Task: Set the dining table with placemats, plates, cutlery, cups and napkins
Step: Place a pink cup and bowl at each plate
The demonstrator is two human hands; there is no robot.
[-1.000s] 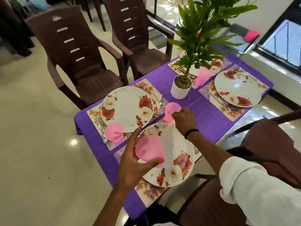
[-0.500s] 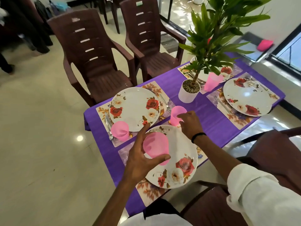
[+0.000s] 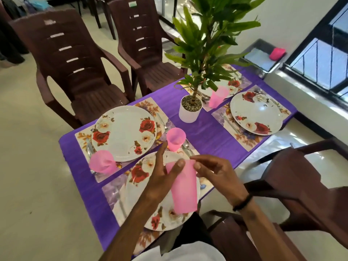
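My left hand (image 3: pixel 162 178) holds a pink cup (image 3: pixel 183 191) by its side, above the near floral plate (image 3: pixel 133 193). The thumb and forefinger of my right hand (image 3: pixel 216 174) pinch the same cup at its top rim. A second pink cup (image 3: pixel 176 138) stands upright on the purple tablecloth (image 3: pixel 207 134) just beyond my hands. A third pink cup (image 3: pixel 102 162) sits by the far-left plate (image 3: pixel 124 132), and another (image 3: pixel 218 96) stands near the plant. The right plate (image 3: pixel 258 112) lies on its placemat with a fork (image 3: pixel 228 122) beside it.
A potted plant in a white pot (image 3: pixel 190 110) stands mid-table, its leaves hiding part of the far setting. Two brown chairs (image 3: pixel 75 72) (image 3: pixel 146 53) face the far side, and another (image 3: pixel 301 185) is close at my right. A window ledge runs along the right.
My right hand has left the cup standing on the table and come back to the rim of the cup in my left hand. That held cup has tipped from end-on to side-on.
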